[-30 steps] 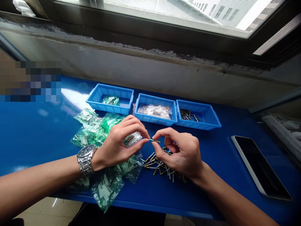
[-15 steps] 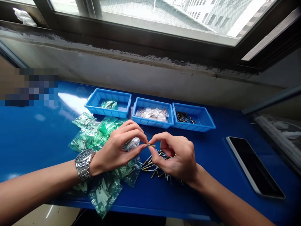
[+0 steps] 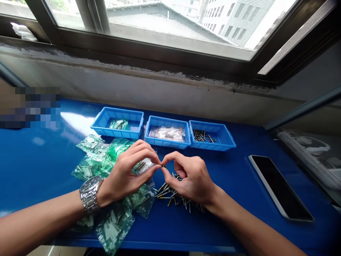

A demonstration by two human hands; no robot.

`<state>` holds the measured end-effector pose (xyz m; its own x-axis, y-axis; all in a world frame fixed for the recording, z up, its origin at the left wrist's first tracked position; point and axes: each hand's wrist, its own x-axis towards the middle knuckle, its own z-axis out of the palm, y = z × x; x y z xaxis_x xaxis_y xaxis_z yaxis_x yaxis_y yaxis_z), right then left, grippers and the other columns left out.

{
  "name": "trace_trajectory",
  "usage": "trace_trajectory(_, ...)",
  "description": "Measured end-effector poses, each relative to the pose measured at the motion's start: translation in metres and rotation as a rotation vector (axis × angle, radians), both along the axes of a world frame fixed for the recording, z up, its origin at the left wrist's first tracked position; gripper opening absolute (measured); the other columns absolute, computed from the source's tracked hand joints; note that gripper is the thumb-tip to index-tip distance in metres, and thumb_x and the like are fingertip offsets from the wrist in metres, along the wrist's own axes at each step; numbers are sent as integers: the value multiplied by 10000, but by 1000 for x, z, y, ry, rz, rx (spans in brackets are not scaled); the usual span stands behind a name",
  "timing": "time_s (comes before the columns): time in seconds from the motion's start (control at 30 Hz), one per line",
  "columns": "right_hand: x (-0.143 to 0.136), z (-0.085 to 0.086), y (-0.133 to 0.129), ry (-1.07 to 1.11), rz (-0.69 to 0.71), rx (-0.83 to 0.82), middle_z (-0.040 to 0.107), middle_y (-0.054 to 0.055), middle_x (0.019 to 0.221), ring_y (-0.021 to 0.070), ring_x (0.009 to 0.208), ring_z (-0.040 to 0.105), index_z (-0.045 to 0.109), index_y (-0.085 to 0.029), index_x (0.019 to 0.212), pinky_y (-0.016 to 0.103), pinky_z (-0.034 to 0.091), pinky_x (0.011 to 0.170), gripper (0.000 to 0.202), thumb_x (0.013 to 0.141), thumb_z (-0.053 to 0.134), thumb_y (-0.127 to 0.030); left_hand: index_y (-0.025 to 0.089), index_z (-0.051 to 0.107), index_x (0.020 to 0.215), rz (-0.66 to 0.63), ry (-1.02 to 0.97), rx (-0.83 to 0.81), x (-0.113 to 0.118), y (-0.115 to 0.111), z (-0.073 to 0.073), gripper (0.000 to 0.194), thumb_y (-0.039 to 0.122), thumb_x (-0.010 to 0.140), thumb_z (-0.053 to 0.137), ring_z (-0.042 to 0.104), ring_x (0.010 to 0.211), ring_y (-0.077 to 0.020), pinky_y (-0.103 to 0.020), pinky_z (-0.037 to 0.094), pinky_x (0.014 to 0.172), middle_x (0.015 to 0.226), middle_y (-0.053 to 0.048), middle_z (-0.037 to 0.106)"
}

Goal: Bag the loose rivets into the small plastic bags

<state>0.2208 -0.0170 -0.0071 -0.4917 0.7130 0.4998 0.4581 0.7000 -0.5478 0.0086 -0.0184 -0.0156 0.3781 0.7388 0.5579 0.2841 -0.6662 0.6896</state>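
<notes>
Between our fingertips: slim metal rivet [image 3: 163,166], mostly hidden | our left hand [image 3: 128,173] and right hand [image 3: 190,176], fingers arched, pinch it | below them: spiky rivet pile [image 3: 170,195] | beyond: ribbed blue trays [image 3: 167,143]

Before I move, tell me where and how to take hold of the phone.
Grip the phone by its two long edges, about midway, probably best from above with the right hand. It lies flat, dark face up, long and thin, so the narrow span between those edges should suit thumb and fingers.
</notes>
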Motion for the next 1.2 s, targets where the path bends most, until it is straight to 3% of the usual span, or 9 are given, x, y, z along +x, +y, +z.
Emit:
trace_trajectory(0.53, -2, 3, -7, 84, -44, 161, 353, -111, 536, 38, 412, 354, 694, -152, 893, 201, 316, 454, 63, 845, 733, -165, 143, 686, 951, -62, 63, 2, 0, 1, 0, 62, 87, 925, 678, 586, 914, -187, -336, 507, 795, 938, -58, 671)
trace_trajectory(0.97, -1, 0, -1, -1, -1, -5, 353, -111, 549, 46, 422, 314, 688, -141, 947, 200, 286, 436, 76, 877, 700, -167, 139, 690, 943, 7, 9, 68, -1, 0, 1, 69, 91, 902, 717, 596, 886, -192, -341, 521, 776, 891, -59, 686)
trace_trajectory(1.2, 0, 2, -3, 31, -41, 71, 374, -107, 547, 40, 420, 339, 687, -139, 917, 194, 307, 443, 61, 860, 703, -154, 138, 688, 943, 12, 23, 64, 0, 0, 2, 58, 92, 911, 704, 590, 887, -192, -351, 518, 782, 888, -58, 682)
